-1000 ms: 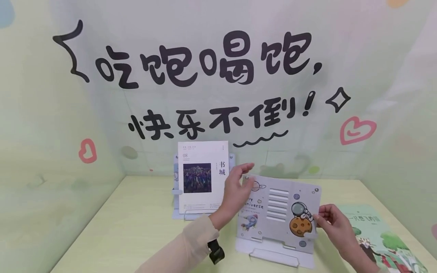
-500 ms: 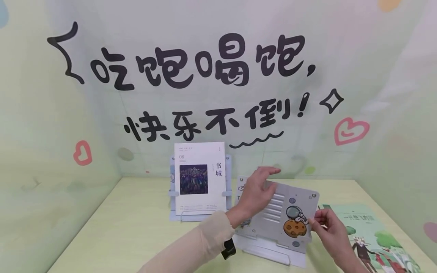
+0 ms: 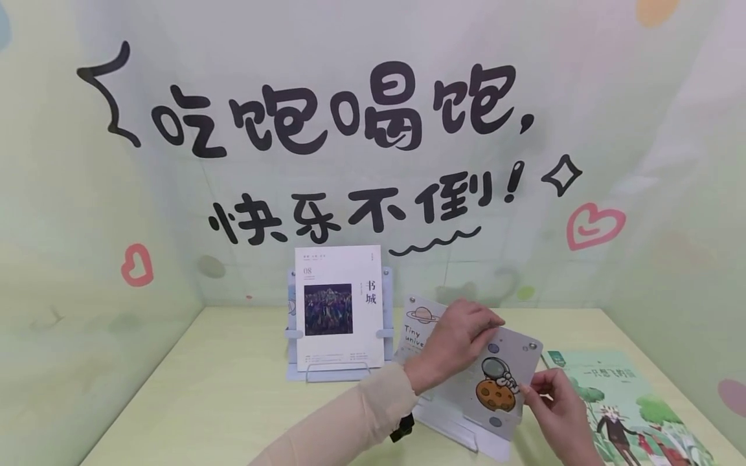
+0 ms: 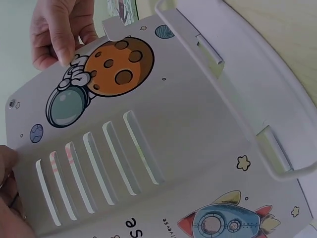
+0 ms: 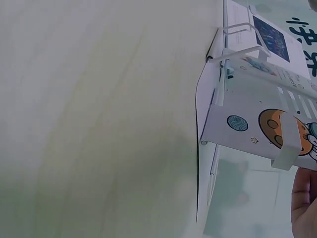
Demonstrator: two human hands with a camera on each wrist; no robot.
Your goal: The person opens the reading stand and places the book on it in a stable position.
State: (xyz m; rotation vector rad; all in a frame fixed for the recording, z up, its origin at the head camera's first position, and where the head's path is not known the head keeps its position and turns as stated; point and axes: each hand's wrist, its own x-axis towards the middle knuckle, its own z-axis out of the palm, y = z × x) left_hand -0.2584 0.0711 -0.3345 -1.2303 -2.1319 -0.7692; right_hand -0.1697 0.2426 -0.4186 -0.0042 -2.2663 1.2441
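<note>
A light grey metal book stand (image 3: 460, 385) with an astronaut, planet and rocket print is tilted back on the table in the head view. My left hand (image 3: 460, 340) grips its top edge, fingertips reaching over the rim. At the right side edge, my right hand (image 3: 556, 404) pinches the panel, thumb in front. In the left wrist view, the slotted panel (image 4: 178, 129) fills most of the frame, with the right hand (image 4: 62, 29) at its side edge. A white side clip (image 5: 288, 141) and the base show edge-on in the right wrist view.
Behind and to the left, a second stand (image 3: 291, 359) bears a white book (image 3: 338, 349) with a dark picture. A green picture book (image 3: 635, 408) lies flat on the pale table (image 3: 204, 388) at the right. Printed walls enclose the back and sides.
My left hand has moved right along the stand's top and now grips the edge. The stand has turned slightly, and the right hand has kept its pinch. The view has shifted a little.
</note>
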